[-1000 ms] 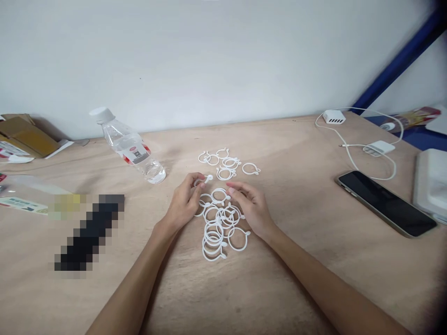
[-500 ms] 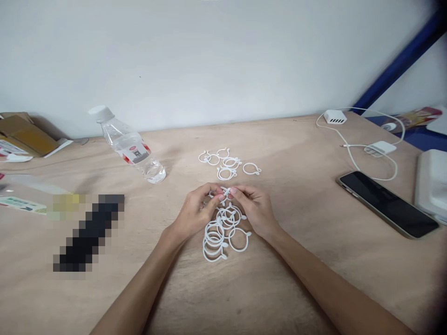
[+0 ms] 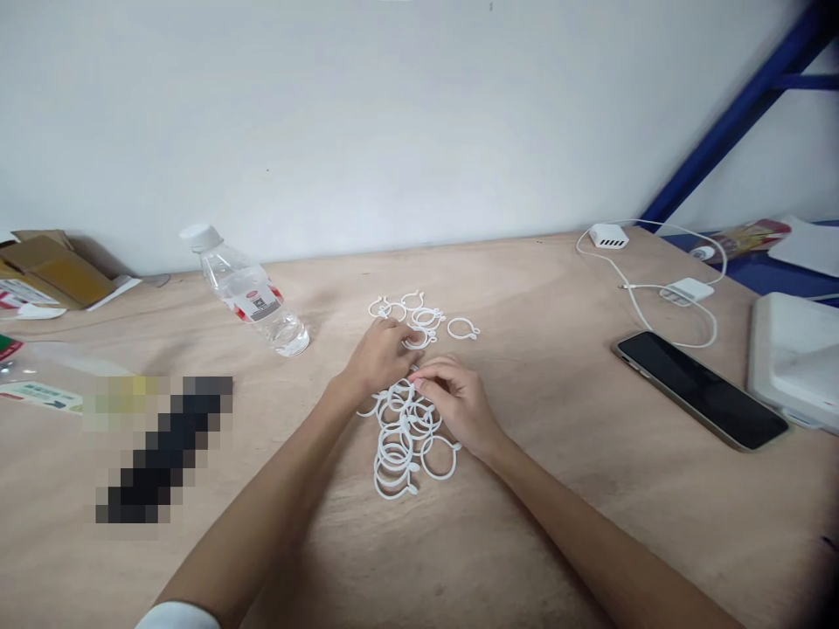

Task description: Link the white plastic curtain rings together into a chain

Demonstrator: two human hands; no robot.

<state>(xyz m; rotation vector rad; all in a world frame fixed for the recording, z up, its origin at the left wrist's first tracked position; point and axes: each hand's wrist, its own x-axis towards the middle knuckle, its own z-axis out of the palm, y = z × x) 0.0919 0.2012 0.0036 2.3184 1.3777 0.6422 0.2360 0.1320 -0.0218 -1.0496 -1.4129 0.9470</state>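
White plastic clip rings (image 3: 397, 445) lie in two loose groups on a plywood tabletop (image 3: 524, 533), and both hands work between them. The right hand (image 3: 455, 409) sits over the top of the lower, tangled pile, its thumb and forefinger (image 3: 419, 376) drawn into a narrow pinch; whether they hold a ring is hidden. The left hand (image 3: 380, 356) arches just above, its fingers curled down at the near edge of the upper group, with their tips (image 3: 410, 334) beside or on a ring (image 3: 419, 341). Whether that ring is gripped, I cannot tell.

With rings this thin and interlinked, light fingertip contact on a single rim looks best, since a whole-hand press would likely drag neighbouring rings along.

The upper group (image 3: 412, 310) is sparser, and a single ring (image 3: 463, 329) lies just to its right. Farther left stands a clear plastic water bottle (image 3: 253, 301) lying on its side, then a pixelated dark object (image 3: 163, 450) and a cardboard carton (image 3: 58, 271). To the right are a black smartphone (image 3: 698, 389), a white USB charging hub (image 3: 608, 236) with its white cable (image 3: 662, 310), and a white tray (image 3: 793, 358) near the table edge.
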